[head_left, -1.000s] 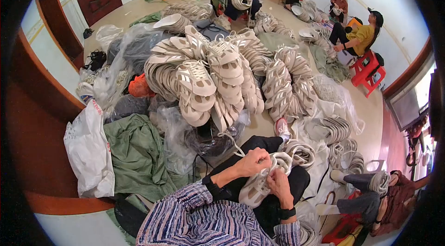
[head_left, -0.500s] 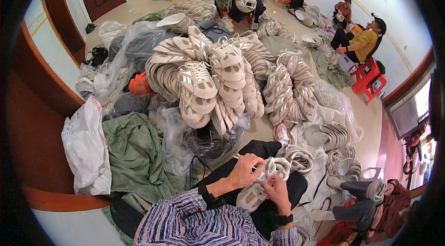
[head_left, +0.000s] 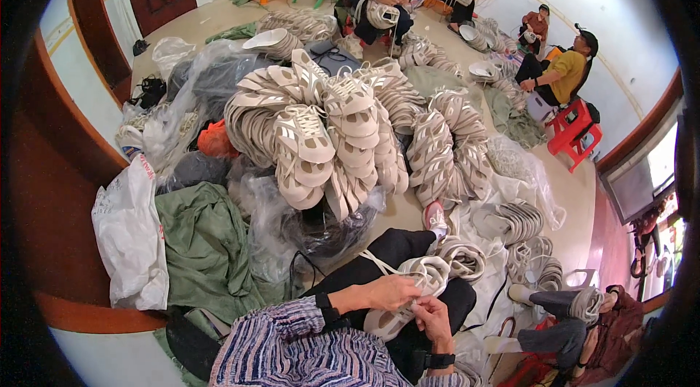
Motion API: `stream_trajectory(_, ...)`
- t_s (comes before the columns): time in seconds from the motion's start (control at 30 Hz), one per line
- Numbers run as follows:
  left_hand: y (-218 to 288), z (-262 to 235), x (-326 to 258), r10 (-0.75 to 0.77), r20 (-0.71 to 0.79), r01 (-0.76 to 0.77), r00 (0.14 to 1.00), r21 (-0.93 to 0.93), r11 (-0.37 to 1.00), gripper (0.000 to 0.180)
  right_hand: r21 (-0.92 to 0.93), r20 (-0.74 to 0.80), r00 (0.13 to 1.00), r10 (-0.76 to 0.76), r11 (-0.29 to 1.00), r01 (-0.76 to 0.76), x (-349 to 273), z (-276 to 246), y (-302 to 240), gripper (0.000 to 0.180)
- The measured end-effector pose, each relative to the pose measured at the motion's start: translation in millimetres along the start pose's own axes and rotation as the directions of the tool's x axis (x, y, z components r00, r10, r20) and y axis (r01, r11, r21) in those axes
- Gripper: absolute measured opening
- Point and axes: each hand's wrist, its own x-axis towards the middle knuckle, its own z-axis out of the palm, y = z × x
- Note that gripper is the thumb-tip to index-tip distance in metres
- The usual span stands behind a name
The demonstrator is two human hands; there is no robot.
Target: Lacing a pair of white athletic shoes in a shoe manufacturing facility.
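A beige and white shoe upper (head_left: 386,321) rests across my thighs. A pale shoelace (head_left: 379,263) trails from it to the left, over my black trouser leg. My left hand (head_left: 394,292) is closed at the lacing edge, its fingertips pinching what looks like the lace. Just below and to the right, my right hand (head_left: 435,316) pinches a bit of pale lace close to the left fingertips. The fingers hide the exact eyelets. Beyond my knee lies a coiled bunch of shoe uppers (head_left: 464,258).
A large heap of stacked shoe uppers (head_left: 306,140) stands ahead on plastic-wrapped bundles. At left are a white sack (head_left: 131,234) and green cloth (head_left: 200,241). More stacked uppers (head_left: 516,221) lie to the right. Several people sit around, one close by at lower right (head_left: 569,321).
My left hand has come down and right toward the right hand, its fingers closing at the shoe's lacing edge. The lace now stretches out loose to the left. The view has shifted slightly.
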Motion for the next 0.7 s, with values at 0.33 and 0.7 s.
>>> stream_trajectory(0.33, 57.4, -28.7, 7.8, -0.084, 0.325, 0.007, 0.942, 0.232, 0.973, 0.011, -0.038, 0.015, 1.000, 0.011, 0.999, -0.010, 11.4, -6.1, -12.6, 0.025)
stream_trajectory(0.7, 52.9, -0.6, -17.4, -0.156, -0.129, 0.160, 0.979, 0.021, 0.987, 0.021, -0.509, 0.028, 0.983, -0.183, 0.844, 0.172, 22.4, 5.6, -14.1, 0.022)
